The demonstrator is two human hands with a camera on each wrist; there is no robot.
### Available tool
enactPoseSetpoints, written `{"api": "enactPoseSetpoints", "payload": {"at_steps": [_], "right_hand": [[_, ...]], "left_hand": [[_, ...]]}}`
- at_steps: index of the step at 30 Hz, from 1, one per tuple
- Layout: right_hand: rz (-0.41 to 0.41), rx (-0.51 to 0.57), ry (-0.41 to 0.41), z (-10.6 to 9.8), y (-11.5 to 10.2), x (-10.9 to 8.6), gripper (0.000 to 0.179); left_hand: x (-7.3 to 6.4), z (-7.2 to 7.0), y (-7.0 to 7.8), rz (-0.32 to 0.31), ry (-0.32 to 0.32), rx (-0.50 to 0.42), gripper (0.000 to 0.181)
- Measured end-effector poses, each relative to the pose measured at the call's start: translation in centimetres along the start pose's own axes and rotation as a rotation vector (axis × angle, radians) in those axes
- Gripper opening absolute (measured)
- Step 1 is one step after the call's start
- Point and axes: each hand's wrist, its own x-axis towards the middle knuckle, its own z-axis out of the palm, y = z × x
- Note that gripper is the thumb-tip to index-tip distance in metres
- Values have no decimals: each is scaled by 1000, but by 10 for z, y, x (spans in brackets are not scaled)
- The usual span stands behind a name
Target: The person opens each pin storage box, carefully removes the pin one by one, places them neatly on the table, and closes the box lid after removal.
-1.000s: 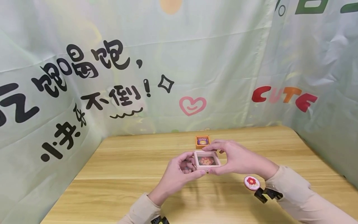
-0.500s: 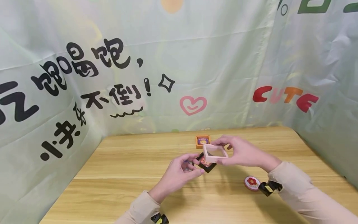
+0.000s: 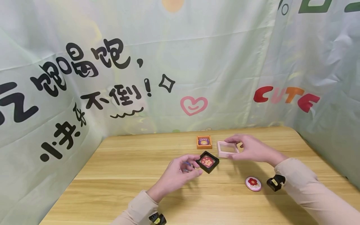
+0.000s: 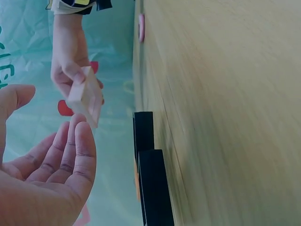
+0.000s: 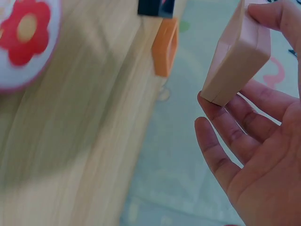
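Observation:
My right hand [image 3: 254, 150] holds a square pink display frame [image 3: 227, 154] above the table, pinched between thumb and fingers; the right wrist view shows its side. A black square frame [image 3: 209, 169] with a red badge [image 3: 207, 162] inside lies just beyond my left fingertips. My left hand [image 3: 175, 176] hovers with loosely bent fingers and thumb apart, holding nothing in the left wrist view. Something blue and dark shows between its fingers in the head view, mostly hidden. The left wrist view has two black frame sides, a nearer one [image 4: 155, 188] and a farther one [image 4: 144, 129].
An orange frame [image 3: 204, 147] with a purple badge stands at the back of the wooden table [image 3: 126, 187]. A round white badge with a red flower [image 3: 253, 183] lies at the right, near my right wrist. A printed cloth [image 3: 219, 62] hangs behind.
My right hand has lifted the pink frame off the black frame and carried it right. The left hand has barely moved. The black frame is now uncovered.

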Motion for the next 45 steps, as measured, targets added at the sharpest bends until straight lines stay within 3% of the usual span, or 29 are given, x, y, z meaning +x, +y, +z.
{"api": "enactPoseSetpoints", "payload": {"at_steps": [12,30,45], "right_hand": [[50,-32,-21,-3,38,-7,64],[159,-40,-157,-11,86,-21,72],[205,-15,-222,-17,91,-28,77]], "left_hand": [[-5,-7,-5,-4,-15,19,37],[-7,-13,-2,-13,-48,15,39],[-6,-17,-3,14,-94,36,39]]}}
